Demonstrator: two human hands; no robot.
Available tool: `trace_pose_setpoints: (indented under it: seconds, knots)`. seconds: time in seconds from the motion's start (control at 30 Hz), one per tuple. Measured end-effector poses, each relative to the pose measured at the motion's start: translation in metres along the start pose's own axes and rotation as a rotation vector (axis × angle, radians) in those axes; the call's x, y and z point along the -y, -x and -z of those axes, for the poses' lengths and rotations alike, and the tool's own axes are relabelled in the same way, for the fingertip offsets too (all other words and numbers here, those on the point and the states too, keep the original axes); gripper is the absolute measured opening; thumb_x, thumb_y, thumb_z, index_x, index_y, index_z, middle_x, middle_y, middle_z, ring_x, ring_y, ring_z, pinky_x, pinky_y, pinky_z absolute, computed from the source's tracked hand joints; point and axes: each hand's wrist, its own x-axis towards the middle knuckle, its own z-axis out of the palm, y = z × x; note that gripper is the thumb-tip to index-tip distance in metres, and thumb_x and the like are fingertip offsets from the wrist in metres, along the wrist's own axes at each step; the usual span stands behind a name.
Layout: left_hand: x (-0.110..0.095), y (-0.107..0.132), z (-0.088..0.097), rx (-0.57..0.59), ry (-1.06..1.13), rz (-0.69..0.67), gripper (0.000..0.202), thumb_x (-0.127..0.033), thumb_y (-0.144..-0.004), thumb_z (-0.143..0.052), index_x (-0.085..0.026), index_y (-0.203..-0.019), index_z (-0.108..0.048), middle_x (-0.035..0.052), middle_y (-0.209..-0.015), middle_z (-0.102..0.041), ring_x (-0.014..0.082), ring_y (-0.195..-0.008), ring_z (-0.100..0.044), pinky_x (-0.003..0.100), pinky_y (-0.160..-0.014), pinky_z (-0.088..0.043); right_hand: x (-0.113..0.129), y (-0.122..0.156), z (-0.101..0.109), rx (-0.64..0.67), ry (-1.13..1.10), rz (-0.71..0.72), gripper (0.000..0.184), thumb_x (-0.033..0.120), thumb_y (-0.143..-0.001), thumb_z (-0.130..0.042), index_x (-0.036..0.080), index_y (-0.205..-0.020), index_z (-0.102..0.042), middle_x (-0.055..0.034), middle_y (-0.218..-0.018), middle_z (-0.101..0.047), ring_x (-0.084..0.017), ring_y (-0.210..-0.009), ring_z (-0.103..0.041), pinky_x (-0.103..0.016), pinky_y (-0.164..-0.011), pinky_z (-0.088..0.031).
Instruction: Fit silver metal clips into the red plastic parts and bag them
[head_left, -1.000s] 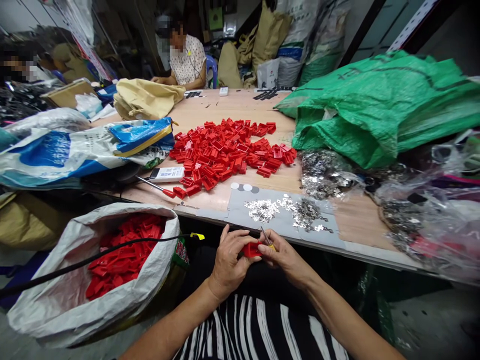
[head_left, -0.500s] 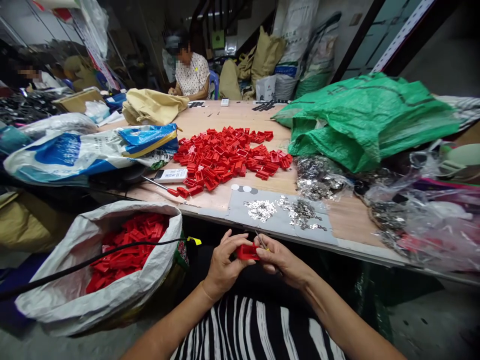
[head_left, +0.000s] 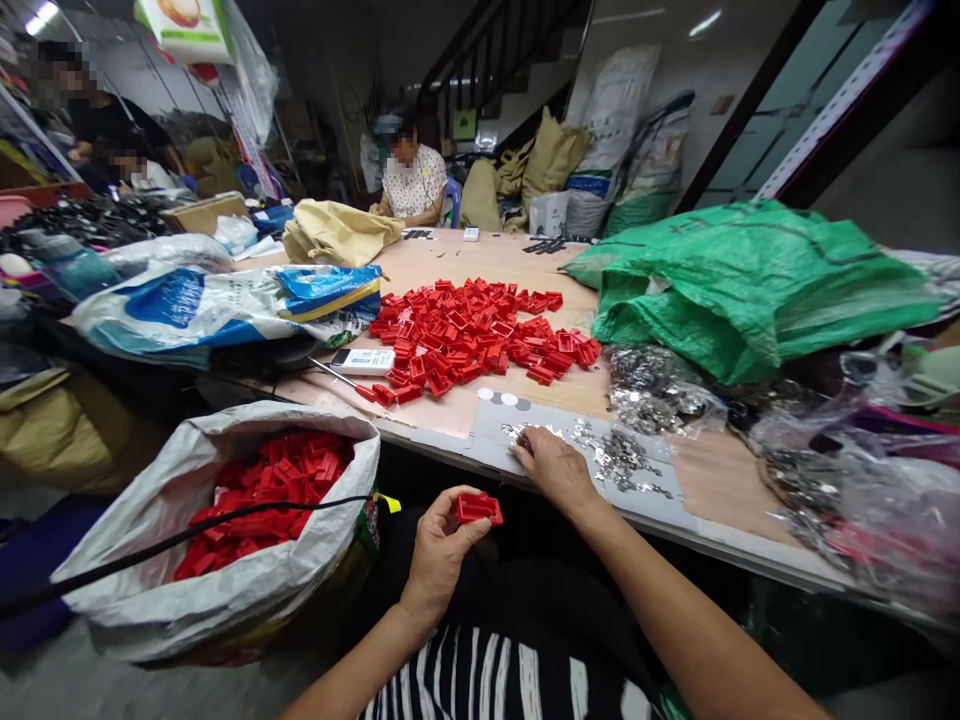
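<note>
Holding one red plastic clip [head_left: 478, 508] between thumb and fingertips, the left hand [head_left: 439, 548] sits below the counter's [head_left: 480, 262] near edge, over the lap; fingers closed on the clip, which is level and in open air, touching nothing else.

Right hand [head_left: 551, 463]: palm down on the grey card sheet [head_left: 679, 490] at the near edge of the counter, fingers curled onto the scatter of small silver metal pieces [head_left: 615, 452]. Whether it has pinched a piece cannot be told; the fingertips are hidden by the knuckles.

Counts:
- Hands of the wearer: two. One holds, one rests on the sheet.
- Red clip in hand: one.
- Red clips on the counter: one heap [head_left: 480, 335], mid-counter, far too many to count.
- Red clips in the white sack [head_left: 187, 590]: a second heap, uncountable; the sack stands off the counter, beyond its near left corner, with one black cable [head_left: 180, 540] draped across its mouth.
- Silver pieces: two loose patches on the grey sheet, plus a larger heap in clear plastic [head_left: 652, 385] just behind it to the right.
- Round stickers at the sheet's far edge [head_left: 501, 398]: about four.
- Green sack [head_left: 750, 280]: one, right side of the counter.
- Blue-and-white sack [head_left: 225, 310]: one, left side.
- White remote-like device [head_left: 364, 361]: one, beside the red heap's left edge.
- Other person seated at the far edge [head_left: 412, 185]: one; more at far left, blurred.
</note>
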Motion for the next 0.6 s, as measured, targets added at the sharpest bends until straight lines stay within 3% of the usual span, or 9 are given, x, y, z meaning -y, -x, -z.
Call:
trace_pose_setpoints:
  seconds: [0.27,0.43,0.6]
  knots:
    - [0.002,-0.003,-0.002,-0.021,0.009,0.021,0.031,-0.026,-0.070,-0.075,-0.019,-0.099,-0.066,0.0018,-0.090,-0.071,0.0145,-0.083,-0.063,0.026,-0.081,-0.047,-0.004,-0.018,-0.004,0.029,0.006,0.006,0.004,0.022,-0.087,-0.057,0.019,-0.087,-0.060,-0.0067,-0.093,-0.066,-0.023,-0.086,-0.061,-0.029,-0.065,-0.036]
    - [0.000,-0.009,-0.006,-0.027,0.085,0.023,0.030,-0.030,-0.071,-0.074,-0.019,-0.098,-0.066,0.0030,-0.090,-0.069,0.0148,-0.083,-0.062,0.026,-0.079,-0.048,-0.010,-0.018,-0.003,-0.012,-0.046,-0.006,0.009,0.020,-0.091,-0.046,0.020,-0.093,-0.055,-0.0059,-0.087,-0.067,-0.022,-0.079,-0.062,-0.028,-0.063,-0.036]
    - [-0.002,-0.022,-0.013,-0.021,0.181,0.077,0.034,-0.037,-0.070,-0.075,-0.018,-0.096,-0.066,0.0053,-0.088,-0.067,0.0159,-0.081,-0.063,0.029,-0.077,-0.051,-0.023,-0.018,-0.005,-0.082,-0.323,0.065,0.008,0.024,-0.089,-0.042,0.023,-0.085,-0.049,-0.0030,-0.080,-0.065,-0.022,-0.071,-0.061,-0.030,-0.063,-0.041]
